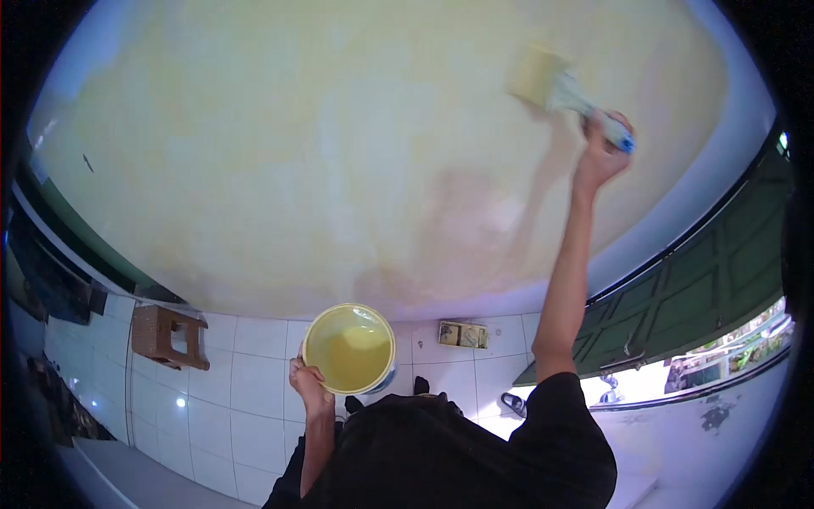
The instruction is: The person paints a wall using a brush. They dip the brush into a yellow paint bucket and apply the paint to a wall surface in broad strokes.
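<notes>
My right hand [604,151] is raised high at the right, closed round the handle of a wide paintbrush [570,92]. The brush's yellowish bristles meet the wall [356,153], which carries patchy pale yellow paint; brush and hand are slightly blurred. Low in front of my body, my left hand [310,380] grips the left side of a round bucket [392,373]. Yellow paint [349,352] lies inside it. The bucket tilts so that its mouth faces up toward me, and its underside is hidden.
A brown plastic stool [153,337] stands on the white tiled floor [257,373] at the left. By the wall's foot lies a small paint-stained box [463,334]. A dark green door [678,293] is at the right, with a sandal [513,404] near it.
</notes>
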The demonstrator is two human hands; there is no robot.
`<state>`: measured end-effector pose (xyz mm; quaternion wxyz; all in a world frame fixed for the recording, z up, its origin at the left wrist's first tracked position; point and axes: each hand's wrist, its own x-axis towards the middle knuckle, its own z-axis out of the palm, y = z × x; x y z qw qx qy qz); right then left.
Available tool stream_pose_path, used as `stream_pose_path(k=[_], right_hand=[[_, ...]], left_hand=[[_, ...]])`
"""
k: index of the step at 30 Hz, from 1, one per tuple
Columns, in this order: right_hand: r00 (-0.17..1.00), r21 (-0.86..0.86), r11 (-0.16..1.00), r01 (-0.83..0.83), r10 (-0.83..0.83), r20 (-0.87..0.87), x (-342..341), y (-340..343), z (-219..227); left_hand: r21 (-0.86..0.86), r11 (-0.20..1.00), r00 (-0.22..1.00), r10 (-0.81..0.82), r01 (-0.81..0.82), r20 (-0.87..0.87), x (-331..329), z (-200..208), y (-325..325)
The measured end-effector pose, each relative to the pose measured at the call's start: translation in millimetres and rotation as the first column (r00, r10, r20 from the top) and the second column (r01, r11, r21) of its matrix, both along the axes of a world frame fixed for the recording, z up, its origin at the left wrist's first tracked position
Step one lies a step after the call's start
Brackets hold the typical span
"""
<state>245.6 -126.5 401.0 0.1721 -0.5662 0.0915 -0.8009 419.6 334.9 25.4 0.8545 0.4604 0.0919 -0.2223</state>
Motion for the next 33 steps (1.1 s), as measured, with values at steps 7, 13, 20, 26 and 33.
stream_pose_path(k=[7,13,20,26,33], right_hand=[[0.917,0.074,0.921,0.383,-0.388,0.087,-155.2,-72.4,-8.2],[0.377,0.072,0.37,0.926,-0.906,-0.194,-195.7,-105.4,-19.5],[0.501,0.158,0.476,0.865,-0.826,-0.258,-100.5,-63.9,-38.6],[0.783,0.04,0.799,0.6,-0.576,-0.235,58.1,59.7,-82.4],[0.875,-0.341,0.924,0.173,-0.303,-0.378,228.8,194.3,-137.4]], left_hand=[[0.001,0.999,0.995,0.034,-0.034,-0.092,-40.4,38.2,-44.8],[0.069,0.996,0.994,0.056,-0.049,-0.096,-60.5,38.0,-44.3],[0.086,0.989,0.99,0.124,-0.118,-0.07,-74.5,43.5,-19.3],[0.01,0.951,0.947,0.309,-0.309,-0.085,-69.0,27.8,4.1],[0.057,0.927,0.925,0.374,-0.371,-0.072,-53.7,-32.7,61.4]])
